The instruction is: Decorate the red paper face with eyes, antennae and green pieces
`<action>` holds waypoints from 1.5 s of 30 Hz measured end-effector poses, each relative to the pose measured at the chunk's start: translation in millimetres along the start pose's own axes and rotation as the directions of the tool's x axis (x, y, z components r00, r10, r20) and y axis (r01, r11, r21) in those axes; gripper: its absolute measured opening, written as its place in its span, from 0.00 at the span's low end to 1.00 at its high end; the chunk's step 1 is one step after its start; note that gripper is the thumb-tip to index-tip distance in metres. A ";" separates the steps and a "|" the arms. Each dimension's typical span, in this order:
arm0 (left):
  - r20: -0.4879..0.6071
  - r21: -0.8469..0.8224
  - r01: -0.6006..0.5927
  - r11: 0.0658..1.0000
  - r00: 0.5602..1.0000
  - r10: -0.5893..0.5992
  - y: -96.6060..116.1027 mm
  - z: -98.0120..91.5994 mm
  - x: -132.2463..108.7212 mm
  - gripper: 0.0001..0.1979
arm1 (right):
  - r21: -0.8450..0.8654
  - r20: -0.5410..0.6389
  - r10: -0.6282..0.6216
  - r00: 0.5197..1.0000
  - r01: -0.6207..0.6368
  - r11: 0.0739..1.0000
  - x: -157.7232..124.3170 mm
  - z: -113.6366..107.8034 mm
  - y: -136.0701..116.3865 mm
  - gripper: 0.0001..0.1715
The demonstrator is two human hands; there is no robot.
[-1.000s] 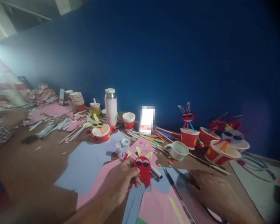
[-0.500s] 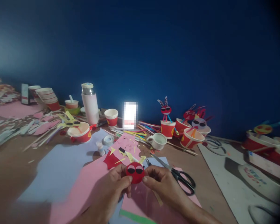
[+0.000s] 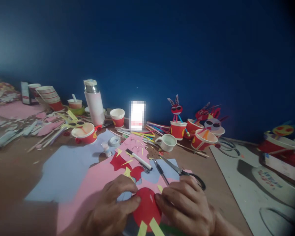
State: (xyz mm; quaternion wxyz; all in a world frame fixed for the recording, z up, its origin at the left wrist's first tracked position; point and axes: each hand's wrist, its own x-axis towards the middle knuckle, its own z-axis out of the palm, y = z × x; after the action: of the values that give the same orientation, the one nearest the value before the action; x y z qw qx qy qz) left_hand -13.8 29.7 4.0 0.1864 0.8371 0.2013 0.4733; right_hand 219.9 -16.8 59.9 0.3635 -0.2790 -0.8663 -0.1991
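Note:
Between my two hands is a red paper disc (image 3: 147, 206), its plain side facing me. Two yellow paper strips (image 3: 156, 226) stick out from its lower edge. My left hand (image 3: 113, 200) pinches the disc's left edge between thumb and fingers. On the opposite edge, my right hand (image 3: 186, 204) grips with its fingers curled. Just beyond lie a white marker with a black cap (image 3: 140, 160), a black pen (image 3: 161, 171) and black-handled scissors (image 3: 186, 173). Red paper scraps (image 3: 119, 162) and yellow bits rest on the pink paper (image 3: 82, 190).
A white mug (image 3: 169, 143), glue bottle (image 3: 106, 149) and tape roll (image 3: 115, 141) stand farther back. Behind them are a thermos (image 3: 94, 106), a paper cup (image 3: 117, 118) and a red puppet in a cup (image 3: 178, 130). A grey board (image 3: 232, 177) lies right.
The red disc has come lower and closer, and its face with paper eyes no longer shows; the plain side with yellow strips does. The marker and pen are now uncovered.

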 end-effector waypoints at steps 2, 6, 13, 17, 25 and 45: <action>0.046 -0.029 0.015 0.999 0.999 -0.014 0.5 -2.0 -0.7 0.07 | 0.006 -0.010 0.011 1.000 -0.011 1.000 1.1 -0.1 -0.8 0.10; 0.114 -0.073 0.136 0.988 0.985 -0.127 6.2 0.8 10.4 0.08 | 0.153 0.043 0.216 0.975 -0.220 0.963 -2.7 9.2 -3.9 0.08; 0.304 -0.071 0.666 0.742 0.723 -0.620 5.6 7.9 27.5 0.03 | 0.385 0.574 0.725 0.380 -0.907 0.170 -8.4 29.8 -6.9 0.13; 0.453 -0.202 0.864 0.462 0.501 -0.738 3.9 10.1 33.0 0.07 | 0.395 0.660 0.713 0.236 -0.916 -0.063 -8.8 36.6 -8.1 0.13; 0.439 -0.227 0.875 0.427 0.484 -0.757 -0.4 13.3 30.0 0.12 | 0.454 0.634 0.705 0.317 -0.891 -0.008 -17.1 46.3 -7.3 0.14; -0.191 0.026 0.903 0.428 0.425 -0.885 -69.7 -65.2 29.6 0.28 | 0.544 0.592 0.800 0.095 -0.780 -0.310 -24.3 36.6 39.3 0.21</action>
State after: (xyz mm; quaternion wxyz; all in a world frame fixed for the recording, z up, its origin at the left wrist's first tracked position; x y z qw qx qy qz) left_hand -67.5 112.1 21.7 0.3413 0.5742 0.6573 0.3489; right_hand 239.7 25.1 23.4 0.4826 -0.5807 -0.4067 0.5143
